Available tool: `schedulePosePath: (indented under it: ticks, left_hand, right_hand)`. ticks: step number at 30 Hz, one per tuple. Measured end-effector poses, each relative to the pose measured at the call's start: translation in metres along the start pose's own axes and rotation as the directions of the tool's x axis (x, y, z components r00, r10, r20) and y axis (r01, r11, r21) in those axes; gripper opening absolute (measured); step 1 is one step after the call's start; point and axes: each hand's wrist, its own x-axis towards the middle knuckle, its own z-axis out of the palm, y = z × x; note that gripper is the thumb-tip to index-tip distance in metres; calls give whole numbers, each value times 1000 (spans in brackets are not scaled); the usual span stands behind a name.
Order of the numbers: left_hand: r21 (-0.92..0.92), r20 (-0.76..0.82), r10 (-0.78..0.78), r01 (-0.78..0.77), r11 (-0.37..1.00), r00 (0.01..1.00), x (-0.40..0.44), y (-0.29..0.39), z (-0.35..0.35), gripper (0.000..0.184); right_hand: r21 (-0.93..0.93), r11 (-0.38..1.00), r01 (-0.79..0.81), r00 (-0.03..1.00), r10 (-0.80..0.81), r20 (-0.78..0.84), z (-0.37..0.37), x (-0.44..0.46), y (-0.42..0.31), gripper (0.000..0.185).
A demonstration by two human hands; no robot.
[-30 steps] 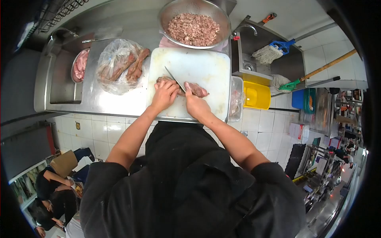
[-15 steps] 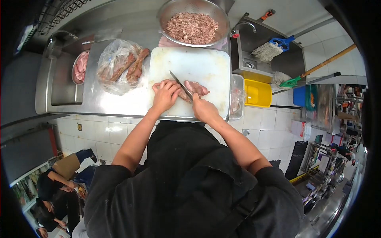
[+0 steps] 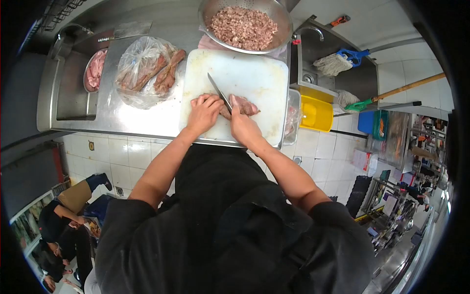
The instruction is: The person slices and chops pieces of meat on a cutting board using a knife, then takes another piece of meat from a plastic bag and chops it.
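On the white cutting board (image 3: 245, 68), my left hand (image 3: 204, 115) presses with bent fingers on the near-left part of a piece of raw meat (image 3: 246, 106). That part is mostly hidden under the fingers. My right hand (image 3: 246, 130) grips a knife (image 3: 217, 87) by its handle, which the fingers cover. The blade points away and to the left, lying across the meat just right of my left fingertips. A reddish portion of the meat shows to the right of the blade.
Behind the board stands a metal colander (image 3: 286, 30) of chopped meat. Left of it lies a clear plastic bag (image 3: 134, 56) with long meat pieces, then a sink (image 3: 73, 108) holding a bowl of meat (image 3: 95, 71). A plastic tub (image 3: 293, 117) and a yellow bin (image 3: 316, 113) are at right.
The knife and my right hand have shifted slightly left and forward over the meat, closer to my left hand. My left hand stays on the meat. The whole view has tilted a little.
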Motion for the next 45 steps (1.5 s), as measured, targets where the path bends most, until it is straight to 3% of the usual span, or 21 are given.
schedulePosePath:
  ticks: [4, 7, 12, 16, 18, 22, 24, 27, 28, 30, 31, 36, 39, 45]
  left_hand:
    - [-10, 18, -13, 14, 1000, 1000, 3, -2, 2, 22]
    - [-27, 23, -11, 11, 1000, 1000, -1, -2, -1, 21]
    - [-35, 15, -1, 1, 999, 1000, -2, -7, 3, 21]
    - [-39, -11, -20, 19, 999, 1000, 3, -6, 4, 20]
    - [-52, -18, -9, 8, 999, 1000, -2, -4, 3, 17]
    - [-68, -18, 1, -2, 998, 1000, -1, -8, 1, 18]
    - [-60, -6, -45, 45, 997, 999, -2, -8, 4, 17]
    - [-99, -25, 12, -15, 995, 1000, 2, -6, 1, 13]
    - [-92, -26, 30, -33, 995, 999, 4, -8, -2, 13]
    - [-85, 36, -14, 17, 996, 999, 1, -5, -3, 17]
    - [-81, 35, -11, 14, 997, 999, -1, -5, -2, 17]
    - [-141, -34, 72, -76, 987, 997, -3, -2, 2, 17]
    - [-40, -24, 64, -65, 997, 998, 0, 6, -10, 18]
    - [-61, -57, 15, -18, 998, 998, -3, 8, 0, 18]
  right_hand:
    - [-11, 1000, 29, 999, -29, 29, -40, -26, -8, 26]
    - [-87, 996, -20, 980, 36, 196, -53, -58, -14, 29]
    - [-14, 1000, 26, 1000, -26, -6, -1, -2, -2, 27]
    - [-19, 998, 67, 996, -68, -53, -23, 0, -9, 24]
    - [-81, 997, -2, 982, 17, 186, -52, -37, -17, 35]
    - [-134, 990, -50, 949, 89, 301, -46, -42, -14, 51]
    - [48, 993, 106, 994, -104, -39, -4, -9, 0, 34]
    - [60, 981, 187, 971, -175, -166, 10, 19, 9, 35]
    - [64, 980, 189, 967, -174, -185, 5, 17, 7, 35]
    - [-26, 997, 72, 997, -71, 7, -8, 5, 9, 64]
    - [-24, 997, 74, 997, -74, 4, -7, 1, 12, 64]
    - [-115, 993, 1, 997, 8, 82, -20, -7, 10, 56]
    - [-167, 986, 10, 987, 17, 160, -57, -31, -17, 41]
    - [-237, 972, -2, 968, 61, 242, -65, -70, -14, 25]
